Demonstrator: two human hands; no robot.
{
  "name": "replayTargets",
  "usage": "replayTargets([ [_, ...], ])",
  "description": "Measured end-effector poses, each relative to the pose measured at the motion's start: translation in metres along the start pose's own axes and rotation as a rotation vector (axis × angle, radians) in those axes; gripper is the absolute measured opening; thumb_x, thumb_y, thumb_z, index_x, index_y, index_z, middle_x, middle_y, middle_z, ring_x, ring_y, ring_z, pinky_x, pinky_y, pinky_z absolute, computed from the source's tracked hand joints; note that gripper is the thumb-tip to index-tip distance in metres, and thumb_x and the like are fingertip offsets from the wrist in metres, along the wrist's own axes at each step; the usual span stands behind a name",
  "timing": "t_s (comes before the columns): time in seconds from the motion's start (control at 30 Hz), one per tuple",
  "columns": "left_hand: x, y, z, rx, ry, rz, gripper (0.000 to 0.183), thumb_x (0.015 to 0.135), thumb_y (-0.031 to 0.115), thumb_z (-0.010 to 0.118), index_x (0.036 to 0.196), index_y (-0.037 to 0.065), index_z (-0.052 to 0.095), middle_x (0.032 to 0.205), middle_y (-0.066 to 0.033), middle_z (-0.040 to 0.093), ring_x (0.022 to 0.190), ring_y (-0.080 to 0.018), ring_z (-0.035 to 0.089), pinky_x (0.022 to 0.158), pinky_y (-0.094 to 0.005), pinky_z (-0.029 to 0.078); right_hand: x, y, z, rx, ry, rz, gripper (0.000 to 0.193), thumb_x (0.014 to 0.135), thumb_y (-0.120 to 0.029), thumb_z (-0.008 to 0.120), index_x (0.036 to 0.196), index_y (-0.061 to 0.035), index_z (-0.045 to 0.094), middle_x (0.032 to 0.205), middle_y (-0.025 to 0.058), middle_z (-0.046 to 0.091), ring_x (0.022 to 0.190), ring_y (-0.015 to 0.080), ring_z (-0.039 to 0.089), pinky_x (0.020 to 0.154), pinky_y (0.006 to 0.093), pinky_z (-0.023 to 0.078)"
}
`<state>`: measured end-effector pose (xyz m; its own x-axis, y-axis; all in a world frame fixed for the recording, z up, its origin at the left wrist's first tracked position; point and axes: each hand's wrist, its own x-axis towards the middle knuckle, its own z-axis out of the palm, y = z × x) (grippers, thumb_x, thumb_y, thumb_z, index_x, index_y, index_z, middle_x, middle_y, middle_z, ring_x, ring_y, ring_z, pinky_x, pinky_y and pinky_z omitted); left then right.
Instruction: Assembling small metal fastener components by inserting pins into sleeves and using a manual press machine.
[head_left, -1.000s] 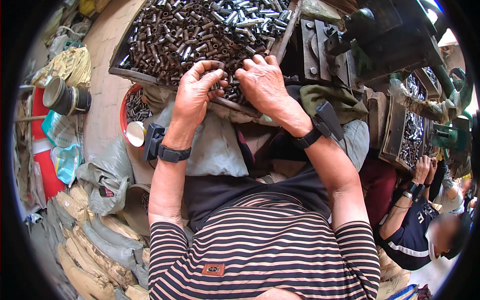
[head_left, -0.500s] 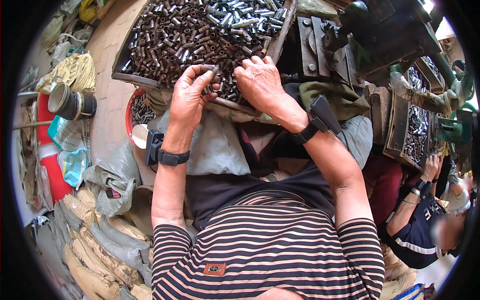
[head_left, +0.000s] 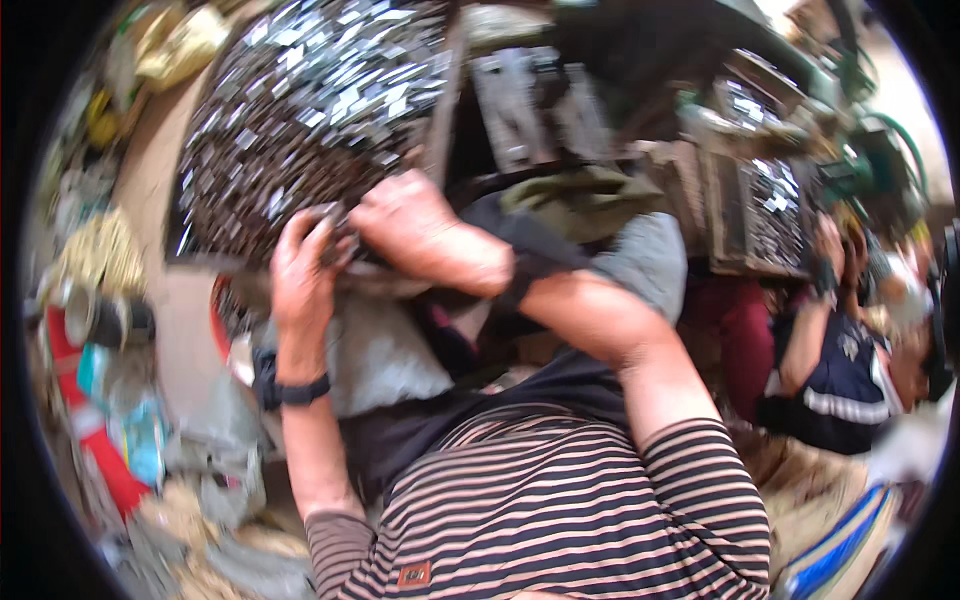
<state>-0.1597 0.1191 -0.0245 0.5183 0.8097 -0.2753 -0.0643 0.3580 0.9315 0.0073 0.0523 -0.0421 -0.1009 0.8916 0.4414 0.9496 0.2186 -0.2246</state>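
Note:
A wooden tray (head_left: 447, 110) holds a heap of short metal tubes (head_left: 270, 150), rusty brown at the near side and shiny silver farther back. Over its near edge, my left hand (head_left: 303, 275) is closed with a small greyish metal tube (head_left: 328, 212) pinched at thumb and fingers; motion blur smears the detail. My right hand (head_left: 415, 230) is close beside it on the right, back upward and fingers curled in over the tubes. Whatever is in those fingers is hidden.
A grey cloth (head_left: 385, 350) drapes below the tray. Dark machinery (head_left: 640, 70) stands to its right. Farther right, a co-worker's hand (head_left: 828, 250) is near another box of metal pieces (head_left: 775, 205). A red-rimmed container (head_left: 218, 318) sits at the left.
The view has swung, so tray and hands appear farther left and lower, now blurred. My hands remain close together over the tray's near edge; the left still pinches the tube.

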Motion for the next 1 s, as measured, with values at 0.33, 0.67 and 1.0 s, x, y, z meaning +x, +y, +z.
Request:
replayTargets([
  [0.33, 0.006, -0.017, -0.016, -0.097, -0.072, 0.037, 0.016, 0.095, 0.015, 0.056, 0.110, 0.011, 0.055, 0.093, 0.0009, 0.061, 0.077, -0.0089, 0.058, 0.063, -0.0212, 0.047, -0.008, 0.000, 0.031, -0.031, 0.024, -0.028, 0.015, 0.079, -0.023, 0.055, 0.073, -0.0136, 0.066, 0.084, 0.0052, 0.058, 0.090, 0.0219, 0.054, 0.076, 0.0384, 0.038],
  [0.67, 0.003, -0.015, -0.013, -0.095, -0.104, 0.031, 0.016, 0.094, 0.015, 0.057, 0.110, 0.013, 0.054, 0.091, 0.0018, 0.062, 0.076, -0.0082, 0.058, 0.063, -0.0211, 0.047, -0.007, -0.007, 0.034, -0.054, 0.008, 0.009, 0.015, 0.078, -0.023, 0.055, 0.076, -0.0122, 0.066, 0.081, 0.0046, 0.058, 0.087, 0.0210, 0.053, 0.079, 0.0389, 0.037],
  [1.0, 0.007, -0.015, -0.011, -0.169, -0.129, 0.045, 0.016, 0.094, 0.014, 0.057, 0.109, 0.011, 0.055, 0.091, -0.0014, 0.063, 0.076, -0.0103, 0.059, 0.064, -0.0221, 0.047, -0.008, -0.007, 0.028, -0.005, -0.009, -0.025, 0.014, 0.080, -0.023, 0.055, 0.075, -0.0114, 0.063, 0.078, 0.0040, 0.058, 0.083, 0.0210, 0.055, 0.075, 0.0365, 0.039],
])
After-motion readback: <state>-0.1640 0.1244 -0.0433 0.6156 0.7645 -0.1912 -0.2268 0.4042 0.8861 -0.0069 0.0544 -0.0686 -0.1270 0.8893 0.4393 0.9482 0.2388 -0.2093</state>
